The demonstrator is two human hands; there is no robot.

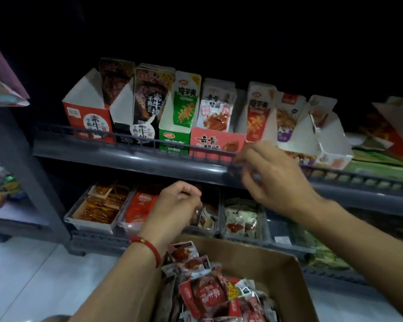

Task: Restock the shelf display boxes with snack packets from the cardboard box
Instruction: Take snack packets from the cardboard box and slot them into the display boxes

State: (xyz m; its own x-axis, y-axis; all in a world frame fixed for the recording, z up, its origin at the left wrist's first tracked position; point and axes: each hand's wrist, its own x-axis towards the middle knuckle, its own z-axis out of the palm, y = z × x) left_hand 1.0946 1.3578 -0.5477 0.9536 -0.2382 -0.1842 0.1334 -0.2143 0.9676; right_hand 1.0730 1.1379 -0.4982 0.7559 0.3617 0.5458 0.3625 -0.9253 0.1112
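Above the box (277,256), the right hand (272,173) is seemingly pinching something blurred by the rail (126,135), the left hand (175,205) curling empty, needing packets (207,296) next.

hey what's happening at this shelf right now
A person is restocking snacks. A cardboard box of red packets sits below the hands. The left hand is curled over the lower shelf trays, seemingly pinching something small. The right hand is blurred at the upper shelf rail, below the display boxes; its grip is unclear.
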